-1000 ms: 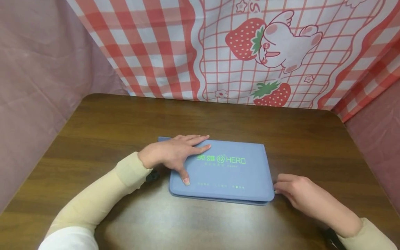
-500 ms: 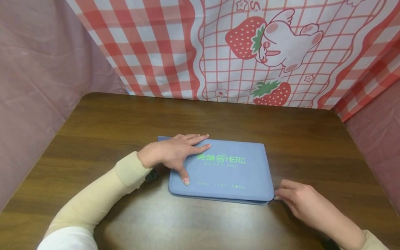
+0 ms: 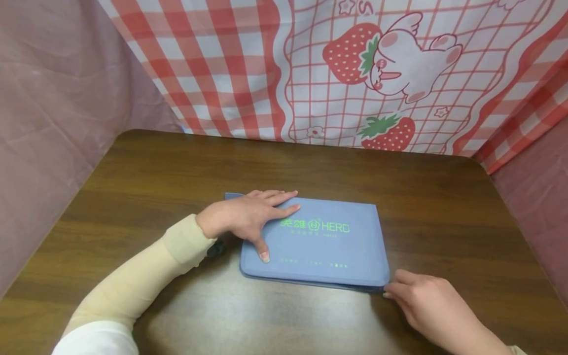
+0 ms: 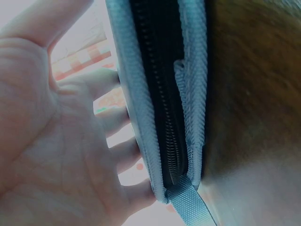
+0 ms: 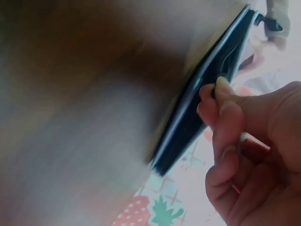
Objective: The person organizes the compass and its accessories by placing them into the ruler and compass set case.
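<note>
Blue case (image 3: 319, 244) lay flat at table (image 3: 399, 187) middle. My left hand (image 3: 248, 222) pressed flat, fingers straight, on left part. Right hand (image 3: 426, 301) pinched zipper at near right corner. Risk I judged: pinch could slip off; strong pull could drag case.

The right hand (image 3: 432, 308) slid along the bench (image 3: 443, 207) toward the person, from beside the right edge of the blue zip case (image 3: 328, 246) round to its near right corner. Its fingertips (image 3: 387, 292), which had touched the case's side a second earlier, ended at the corner seam, and more of the wrist and sleeve dropped out of the head view's lower edge.
</note>
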`<state>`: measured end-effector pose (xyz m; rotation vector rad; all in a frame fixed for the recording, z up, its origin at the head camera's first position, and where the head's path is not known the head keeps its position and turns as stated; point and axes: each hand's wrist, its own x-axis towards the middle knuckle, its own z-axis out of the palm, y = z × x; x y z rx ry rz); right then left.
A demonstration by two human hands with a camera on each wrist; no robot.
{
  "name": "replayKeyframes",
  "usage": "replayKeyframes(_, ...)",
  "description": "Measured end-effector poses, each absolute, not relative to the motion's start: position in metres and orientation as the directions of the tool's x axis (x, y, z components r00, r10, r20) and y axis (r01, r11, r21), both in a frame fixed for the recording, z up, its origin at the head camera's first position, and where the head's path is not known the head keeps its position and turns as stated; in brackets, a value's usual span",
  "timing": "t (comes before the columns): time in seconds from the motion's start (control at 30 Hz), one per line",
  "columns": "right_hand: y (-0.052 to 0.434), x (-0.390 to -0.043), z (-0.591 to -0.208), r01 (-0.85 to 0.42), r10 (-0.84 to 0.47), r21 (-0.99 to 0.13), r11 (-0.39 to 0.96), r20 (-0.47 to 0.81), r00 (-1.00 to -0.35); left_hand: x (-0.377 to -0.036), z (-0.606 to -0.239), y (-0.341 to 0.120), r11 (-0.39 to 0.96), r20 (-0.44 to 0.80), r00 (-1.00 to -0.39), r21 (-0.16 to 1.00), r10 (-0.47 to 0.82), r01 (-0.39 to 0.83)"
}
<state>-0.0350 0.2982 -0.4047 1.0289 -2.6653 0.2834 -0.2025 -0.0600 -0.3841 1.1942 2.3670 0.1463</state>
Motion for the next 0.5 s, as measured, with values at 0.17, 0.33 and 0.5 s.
replayKeyframes(0.17,0.287,-0.032,-0.403,-0.659,-0.614,-0.053,0.751,0.313,-0.725,-0.202,-0.384,-0.060,0.617,-0.371,-0.508,0.298,0.778,0.728)
replayKeyframes(0.33,0.279,-0.034,-0.402,-0.666,-0.622,-0.066,0.743,0.299,-0.724,-0.203,-0.385,-0.059,0.625,-0.380,-0.511,0.296,0.771,0.722)
replayKeyframes(0.5,0.271,-0.037,-0.401,-0.690,-0.655,-0.078,0.720,0.251,-0.713,-0.204,-0.385,-0.060,0.621,-0.378,-0.509,0.290,0.773,0.728)
